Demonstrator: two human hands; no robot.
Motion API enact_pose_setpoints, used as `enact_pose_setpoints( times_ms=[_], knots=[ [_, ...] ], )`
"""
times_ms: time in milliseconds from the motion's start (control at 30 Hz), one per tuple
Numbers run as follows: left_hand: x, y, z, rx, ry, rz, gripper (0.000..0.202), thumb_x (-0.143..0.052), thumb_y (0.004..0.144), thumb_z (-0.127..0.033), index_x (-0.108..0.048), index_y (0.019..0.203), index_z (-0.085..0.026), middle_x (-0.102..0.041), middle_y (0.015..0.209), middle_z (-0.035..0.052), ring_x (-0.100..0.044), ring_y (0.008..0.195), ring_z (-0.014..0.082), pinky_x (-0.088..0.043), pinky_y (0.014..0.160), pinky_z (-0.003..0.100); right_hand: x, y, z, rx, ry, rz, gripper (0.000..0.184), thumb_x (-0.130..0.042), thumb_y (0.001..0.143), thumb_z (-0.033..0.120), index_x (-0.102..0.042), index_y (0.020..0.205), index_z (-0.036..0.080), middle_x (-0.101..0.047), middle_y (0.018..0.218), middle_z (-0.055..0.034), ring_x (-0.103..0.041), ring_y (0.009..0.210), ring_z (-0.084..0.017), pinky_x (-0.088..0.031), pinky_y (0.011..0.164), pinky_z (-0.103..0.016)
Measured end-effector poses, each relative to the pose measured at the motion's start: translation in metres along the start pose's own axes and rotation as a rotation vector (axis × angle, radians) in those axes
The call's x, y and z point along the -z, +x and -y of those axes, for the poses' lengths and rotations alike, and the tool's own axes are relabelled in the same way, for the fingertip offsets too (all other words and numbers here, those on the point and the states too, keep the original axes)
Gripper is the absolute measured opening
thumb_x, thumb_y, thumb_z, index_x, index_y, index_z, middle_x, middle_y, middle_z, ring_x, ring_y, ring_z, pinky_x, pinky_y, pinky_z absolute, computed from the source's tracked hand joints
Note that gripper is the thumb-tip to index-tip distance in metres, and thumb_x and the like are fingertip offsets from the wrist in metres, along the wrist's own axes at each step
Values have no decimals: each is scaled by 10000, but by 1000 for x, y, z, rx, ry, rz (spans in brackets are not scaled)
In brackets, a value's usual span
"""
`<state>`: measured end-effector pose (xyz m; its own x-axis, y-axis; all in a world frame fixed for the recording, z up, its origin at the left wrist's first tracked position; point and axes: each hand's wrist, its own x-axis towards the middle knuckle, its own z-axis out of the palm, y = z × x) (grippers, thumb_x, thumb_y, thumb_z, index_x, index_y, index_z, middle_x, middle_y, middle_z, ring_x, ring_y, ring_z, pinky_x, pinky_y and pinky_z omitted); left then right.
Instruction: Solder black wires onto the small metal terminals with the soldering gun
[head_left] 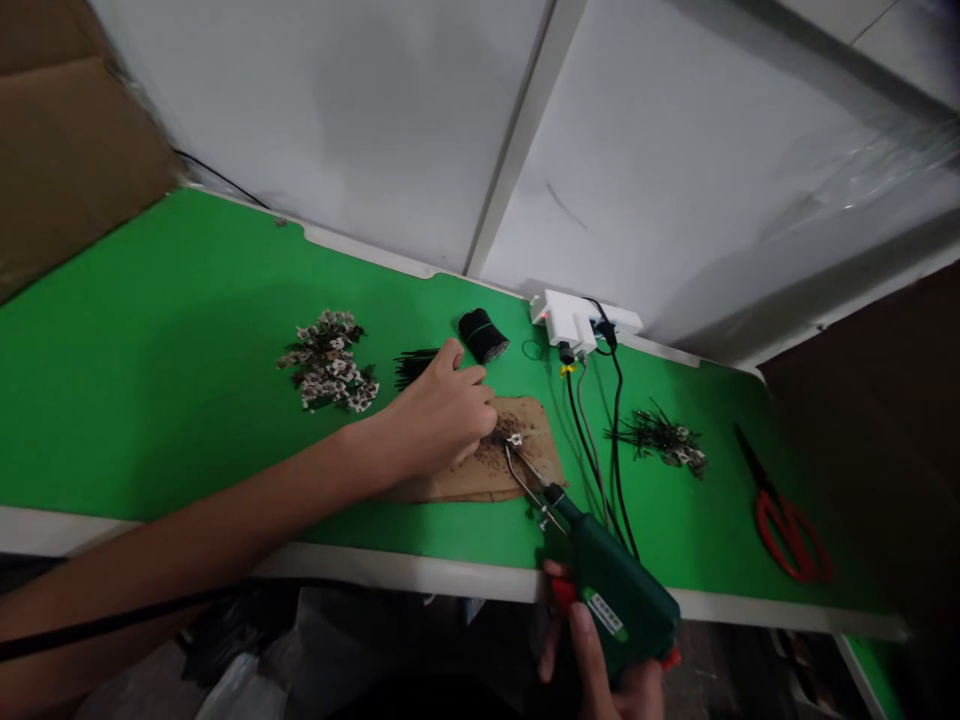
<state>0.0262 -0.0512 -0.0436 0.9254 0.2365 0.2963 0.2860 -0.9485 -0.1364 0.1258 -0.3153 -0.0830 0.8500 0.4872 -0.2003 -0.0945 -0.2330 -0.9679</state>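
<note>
My left hand (pixel 442 415) reaches across the green bench and pinches a small white part (pixel 514 439) with a dark wire, pressing it onto a scorched brown board (pixel 487 470). My right hand (pixel 600 665) grips a green soldering gun (pixel 611 590) at the bench's front edge. The gun's metal tip (pixel 517 465) touches the small part just beside my left fingertips.
A pile of small white and dark parts (pixel 330 372) lies to the left, cut black wires (pixel 412 365) and a black wire bundle (pixel 484 335) behind. A white power strip (pixel 577 320) with cables sits at the wall. Finished pieces (pixel 664 438) and red scissors (pixel 784 515) lie right.
</note>
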Motion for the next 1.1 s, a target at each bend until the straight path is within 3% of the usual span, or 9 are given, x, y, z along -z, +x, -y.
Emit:
enact_pose_setpoints(
  times_ms=[100, 233, 333, 433, 533, 667, 833, 1100],
  knots=[
    [-1, 1, 0, -5, 17, -4, 137, -683, 852, -185, -668, 717, -170, -689, 738, 42, -607, 815, 244, -317, 846, 458, 2, 4, -1, -44, 10, 21, 660, -844, 817, 610, -657, 1148, 71, -702, 1006, -137, -523, 519, -122, -385, 491, -271],
    [-2, 4, 3, 20, -32, 59, 133, -675, 836, -185, -664, 705, -166, -695, 733, 40, -607, 752, 211, -338, 809, 419, 7, 7, -6, -51, -5, 49, 594, -810, 858, 623, -653, 1101, 104, -702, 985, -113, -498, 488, -108, -379, 500, -276],
    [2, 6, 5, 44, -85, 127, 123, -655, 845, -186, -671, 725, -161, -722, 764, 46, -607, 695, 191, -359, 761, 390, 9, 5, -9, -67, -17, 93, 561, -757, 913, 636, -675, 1082, 108, -676, 819, -81, -490, 492, -128, -390, 538, -281],
    [9, 6, 6, 76, -152, 149, 103, -627, 850, -167, -678, 761, -160, -735, 779, 59, -615, 670, 196, -357, 679, 361, 8, 3, -8, -82, -4, 122, 579, -715, 950, 641, -686, 1150, 99, -521, 573, 0, -459, 477, -144, -362, 543, -265],
    [13, 5, 6, 107, -244, 143, 95, -620, 847, -143, -675, 772, -160, -728, 767, 57, -612, 640, 194, -341, 617, 339, 7, 2, -4, -89, -1, 132, 592, -710, 951, 661, -694, 1172, 111, -509, 573, 0, -450, 472, -148, -338, 510, -261],
    [10, 5, 4, 100, -323, 176, 80, -631, 851, -117, -674, 797, -158, -723, 783, 55, -645, 700, 198, -365, 614, 312, 6, 3, -1, -49, -48, 114, 565, -729, 931, 690, -732, 1070, 142, -595, 693, -56, -468, 481, -149, -380, 485, -272],
    [4, 4, 5, 85, -301, 192, 68, -621, 885, -117, -677, 889, -156, -731, 875, 64, -680, 797, 215, -413, 650, 314, 3, 2, -3, -49, 21, 111, 567, -682, 964, 692, -744, 1074, 140, -447, 517, -5, -420, 438, -149, -342, 478, -258],
    [1, 3, 6, 44, -266, 155, 52, -640, 893, -142, -674, 861, -166, -719, 889, 66, -662, 831, 217, -450, 715, 325, -5, -1, 8, -85, 95, 0, 528, -808, 886, 628, -748, 1040, 127, -689, 851, -97, -437, 455, -103, -324, 459, -256]
  ],
)
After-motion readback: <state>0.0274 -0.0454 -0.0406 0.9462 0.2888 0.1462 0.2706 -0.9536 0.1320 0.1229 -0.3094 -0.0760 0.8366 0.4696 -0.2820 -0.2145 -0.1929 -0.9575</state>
